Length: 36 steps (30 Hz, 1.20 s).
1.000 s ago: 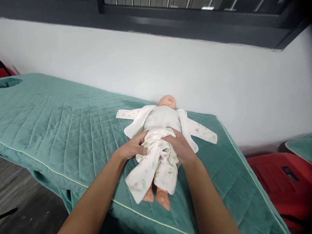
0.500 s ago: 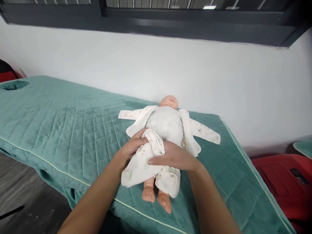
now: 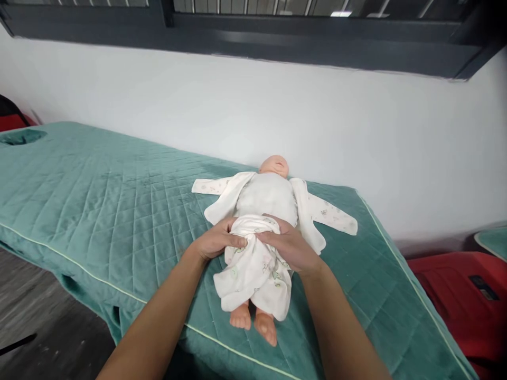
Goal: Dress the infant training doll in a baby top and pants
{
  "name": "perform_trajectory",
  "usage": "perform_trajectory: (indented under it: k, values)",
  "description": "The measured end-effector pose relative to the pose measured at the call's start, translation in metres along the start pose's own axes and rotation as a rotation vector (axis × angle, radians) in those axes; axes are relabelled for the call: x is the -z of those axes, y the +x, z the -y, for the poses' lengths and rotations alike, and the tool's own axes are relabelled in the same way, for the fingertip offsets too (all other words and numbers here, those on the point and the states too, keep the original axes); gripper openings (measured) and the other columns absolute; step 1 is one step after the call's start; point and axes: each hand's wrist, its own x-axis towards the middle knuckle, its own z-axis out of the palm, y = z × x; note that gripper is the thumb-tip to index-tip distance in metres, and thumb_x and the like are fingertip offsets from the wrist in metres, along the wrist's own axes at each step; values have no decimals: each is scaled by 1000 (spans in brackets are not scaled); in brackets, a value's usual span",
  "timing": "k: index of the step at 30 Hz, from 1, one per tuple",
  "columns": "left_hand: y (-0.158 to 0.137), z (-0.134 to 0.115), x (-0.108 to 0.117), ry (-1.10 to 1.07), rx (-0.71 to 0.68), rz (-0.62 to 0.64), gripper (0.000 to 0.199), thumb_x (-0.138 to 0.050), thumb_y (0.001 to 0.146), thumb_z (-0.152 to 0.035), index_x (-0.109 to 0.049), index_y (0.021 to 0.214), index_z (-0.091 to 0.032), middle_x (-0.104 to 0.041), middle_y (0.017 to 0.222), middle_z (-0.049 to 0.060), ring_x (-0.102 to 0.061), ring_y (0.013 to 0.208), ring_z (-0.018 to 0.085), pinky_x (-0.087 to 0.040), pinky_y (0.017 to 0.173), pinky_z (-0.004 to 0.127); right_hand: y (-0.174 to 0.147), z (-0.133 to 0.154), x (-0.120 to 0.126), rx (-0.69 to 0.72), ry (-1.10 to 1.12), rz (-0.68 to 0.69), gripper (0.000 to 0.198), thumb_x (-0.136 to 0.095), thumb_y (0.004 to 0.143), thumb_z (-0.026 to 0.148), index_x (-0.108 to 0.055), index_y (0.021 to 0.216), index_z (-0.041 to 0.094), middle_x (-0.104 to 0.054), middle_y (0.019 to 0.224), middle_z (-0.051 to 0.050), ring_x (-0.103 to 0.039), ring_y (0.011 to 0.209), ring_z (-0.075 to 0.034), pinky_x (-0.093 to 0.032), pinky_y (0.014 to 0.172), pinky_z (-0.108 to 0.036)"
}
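A baby doll [image 3: 267, 198] lies on its back, its head toward the wall and its feet toward me. White printed baby pants [image 3: 253, 274] cover its legs, with both feet showing below the hems. My left hand [image 3: 222, 238] grips the bunched waistband on the left, thumb on top. On the other side, my right hand [image 3: 291, 244] pinches the waistband near the middle, its fingers partly hidden behind the cloth. A white printed baby jacket [image 3: 332, 214] is spread open around the doll's torso, its sleeves stretched out to both sides.
The doll lies on a green quilted bed cover [image 3: 130, 195] with a face hole [image 3: 24, 137] at the far left. A white wall [image 3: 245, 105] rises behind. Beside the bed at right stands a red plastic object [image 3: 455, 295].
The pants' waistband has been drawn across the doll's front and spread wider. My right hand has shifted up and right, and the left leg of the pants has swung inward over the doll's leg.
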Motion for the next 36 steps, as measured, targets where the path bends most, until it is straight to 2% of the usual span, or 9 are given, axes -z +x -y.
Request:
perform_trajectory:
  k: [4,9,14,19,24,28,32,36]
  values:
    - [-3,2,-6,-53,-76,-76,48,-85,64,-34,-72,105,-13,-74,86,8,-67,73,19,-51,71,27,-3,4,-5,17,-57,8,39,-70,82,44,-67,114,21,-72,104,-4,-66,94,-20,-50,82,-31]
    - [-19,-8,-22,-113,-64,-147,44,-81,69,-33,-71,106,-11,-74,86,10,-68,70,20,-50,64,26,-10,9,-9,24,-192,33,44,-69,82,47,-67,117,20,-71,109,-5,-65,97,-21,-50,83,-33]
    - [-47,-24,-55,-194,-13,-274,44,-81,68,-29,-71,106,-9,-74,86,11,-69,70,22,-51,64,28,-16,8,-11,91,-415,-23,34,-69,81,48,-68,99,19,-70,95,-2,-62,87,-20,-48,78,-30]
    - [-82,-24,-92,-270,51,-397,44,-77,73,-33,-69,112,-13,-74,96,11,-68,75,22,-50,63,27,-12,6,-11,165,-620,72,19,-65,81,37,-63,81,18,-66,81,1,-58,77,-16,-44,70,-26]
    - [-116,-10,-131,-311,58,-581,46,-74,78,-40,-68,116,-15,-74,104,11,-69,87,25,-51,68,28,-9,3,-15,116,-811,135,6,-63,70,19,-66,75,18,-67,74,2,-59,72,-15,-40,63,-24]
    - [-130,12,-154,-407,18,-703,50,-79,73,-39,-67,116,-15,-73,106,12,-69,92,26,-53,77,32,-9,0,-18,134,-932,169,6,-66,66,17,-67,72,18,-68,70,2,-59,69,-14,-37,61,-23]
    - [-136,34,-161,-425,1,-800,49,-81,71,-39,-68,113,-17,-74,106,11,-70,92,25,-53,78,32,-10,0,-19,140,-1003,193,11,-71,64,22,-69,74,18,-69,72,1,-58,68,-14,-36,60,-23]
    - [-143,49,-151,-356,-4,-868,50,-82,69,-40,-68,110,-16,-73,104,9,-69,90,22,-52,75,28,-9,-2,-19,177,-1051,187,12,-71,65,22,-71,77,18,-72,78,0,-59,70,-14,-37,63,-23]
